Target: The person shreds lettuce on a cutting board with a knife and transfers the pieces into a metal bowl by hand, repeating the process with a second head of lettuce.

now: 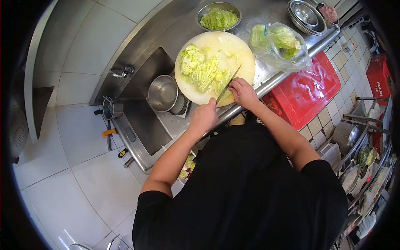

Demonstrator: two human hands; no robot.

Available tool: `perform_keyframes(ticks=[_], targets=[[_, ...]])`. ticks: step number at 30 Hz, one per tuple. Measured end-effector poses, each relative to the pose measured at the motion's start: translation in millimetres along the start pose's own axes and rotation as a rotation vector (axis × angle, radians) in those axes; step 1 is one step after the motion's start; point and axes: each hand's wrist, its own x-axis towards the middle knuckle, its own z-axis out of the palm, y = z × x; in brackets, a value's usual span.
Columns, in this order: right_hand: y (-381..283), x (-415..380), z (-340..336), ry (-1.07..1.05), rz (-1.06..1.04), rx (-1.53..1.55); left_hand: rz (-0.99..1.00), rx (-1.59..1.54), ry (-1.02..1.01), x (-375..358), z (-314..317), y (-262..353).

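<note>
My left hand is closed around the handle of a knife, whose blade slants up and right over a round, pale cutting board. My right hand has its fingers curled against the blade at the board's right edge; whether they pinch the blade or a bit of leaf is hidden. Shredded pale-green cabbage lies in a heap left of the blade, beside a larger cut piece of cabbage. Several small scraps are scattered on the board's far side.
Beyond the board stands a metal bowl of shredded greens. A plastic bag with leafy heads lies to the right, near nested metal bowls. Left is a sink with a metal pot. A red lid-like panel sits below the counter edge.
</note>
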Motion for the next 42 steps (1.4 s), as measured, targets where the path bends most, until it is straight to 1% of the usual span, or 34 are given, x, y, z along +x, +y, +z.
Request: perform_keyframes(ticks=[2, 4, 5, 7, 11, 13, 14, 15, 17, 19, 20, 22, 23, 25, 27, 29, 30, 32, 33, 34, 35, 36, 37, 39, 40, 41, 42], targets=[[-0.8, -2.7, -0.2, 0.016, 0.014, 0.018, 0.022, 0.01, -0.004, -10.2, 3.4, -3.4], [0.6, -4.4, 0.3, -0.028, -0.012, -0.015, -0.076, 0.014, -0.062, -8.8, 21.1, -11.0], [0.5, -4.8, 1.4, -0.032, -0.015, -0.01, -0.083, 0.012, -0.062, -3.1, 27.9, -12.1], [0.1, -2.4, 2.5, -0.055, -0.022, -0.055, -0.015, -0.019, 0.011, 12.4, 27.8, -5.4], [-3.9, -0.7, -8.0, -0.089, -0.022, -0.088, 0.005, -0.015, -0.001, -6.8, 9.7, -5.6], [-3.7, -4.3, -10.6, -0.12, -0.053, -0.117, -0.064, 0.022, -0.081, -22.8, 11.3, -8.4], [-3.7, -4.3, -10.3, -0.123, -0.054, -0.115, -0.067, 0.019, -0.081, -18.4, 18.5, -7.6], [-4.3, -4.7, -8.2, -0.124, -0.036, -0.12, -0.062, -0.01, -0.056, -10.2, 30.9, -6.9], [-4.0, -1.4, -8.3, -0.119, -0.02, -0.131, -0.05, -0.039, -0.025, 3.2, 29.0, -4.7], [-5.5, -2.0, -10.8, -0.131, -0.023, -0.148, -0.008, -0.018, -0.02, 3.0, 12.1, 0.4], [-5.7, 0.1, -12.2, -0.128, -0.027, -0.151, -0.006, -0.018, -0.015, -2.5, 8.7, -1.9], [-4.3, -2.4, -13.1, -0.156, -0.034, -0.139, -0.038, 0.036, -0.067, -18.3, 7.0, -6.4], [-2.9, -2.9, -12.8, -0.155, -0.032, -0.14, -0.036, 0.038, -0.068, -13.7, 15.5, -5.3], [-5.5, -3.5, -9.1, -0.13, -0.013, -0.135, -0.066, -0.054, 0.007, -7.0, 32.3, -1.2], [-2.9, -0.4, -12.6, -0.143, -0.033, -0.171, -0.026, -0.034, 0.018, 4.9, 28.3, -1.5], [-2.9, 2.1, -16.8, -0.159, -0.064, -0.203, 0.018, -0.007, 0.002, -1.2, 18.1, -0.9], [-3.4, -0.3, -18.6, -0.145, -0.079, -0.185, 0.019, -0.003, 0.004, -9.1, 18.6, -2.6], [-0.5, -1.5, -20.8, -0.127, -0.089, -0.168, -0.066, 0.017, -0.063, -19.2, 23.2, -3.8], [-0.4, -3.4, -19.3, -0.126, -0.091, -0.169, -0.091, -0.03, -0.036, -12.9, 40.6, -6.3], [-0.6, -2.8, -17.7, -0.125, -0.098, -0.168, -0.097, -0.029, -0.037, -8.4, 41.5, -4.1], [3.1, 2.7, -18.7, -0.119, -0.102, -0.171, -0.057, 0.0, 0.004, 2.9, 39.6, -1.5], [5.2, 1.5, -19.6, -0.162, -0.087, -0.186, -0.023, 0.021, 0.034, 3.7, 38.4, 3.5], [4.7, -2.3, -19.9, -0.211, -0.074, -0.196, -0.033, 0.013, 0.028, -4.8, 37.1, 4.2], [8.3, -1.9, -20.9, -0.193, -0.099, -0.158, -0.021, 0.029, -0.012, -10.0, 21.9, 5.6], [10.1, -4.5, -22.3, -0.175, -0.105, -0.118, -0.016, 0.03, -0.006, -10.3, 30.9, 5.2], [12.5, -6.1, -22.9, -0.168, -0.11, -0.061, -0.058, -0.009, -0.006, -11.2, 48.1, 1.6], [11.6, -8.6, -23.8, -0.171, -0.113, -0.061, -0.108, -0.05, -0.009, -13.8, 51.0, 6.0]])
